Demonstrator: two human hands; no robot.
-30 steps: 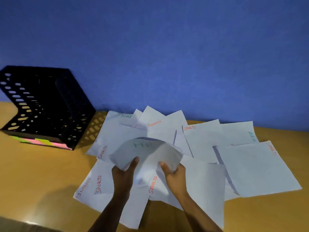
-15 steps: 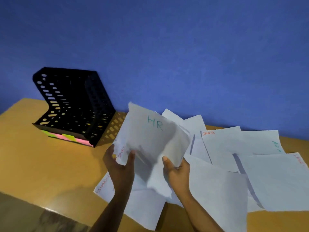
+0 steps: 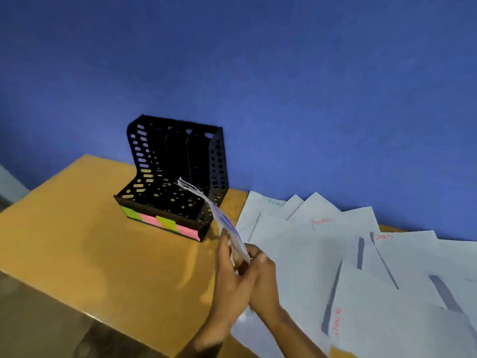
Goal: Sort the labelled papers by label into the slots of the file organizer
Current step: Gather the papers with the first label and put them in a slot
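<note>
Fingers of left hand (image 3: pixel 232 277) and right hand (image 3: pixel 260 276) pinch folded paper (image 3: pixel 219 215) edge-on, tip over file organizer (image 3: pixel 178 177) at 11 o'clock; bare desk (image 3: pixel 90 241) at 9; loose papers (image 3: pixel 361 267) at 3.

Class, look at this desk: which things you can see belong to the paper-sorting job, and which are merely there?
Part of the job:
held paper, edge-on
left hand and right hand, holding it
black file organizer
coloured sticky labels
loose labelled papers

Merely there:
wooden table
blue wall
</note>
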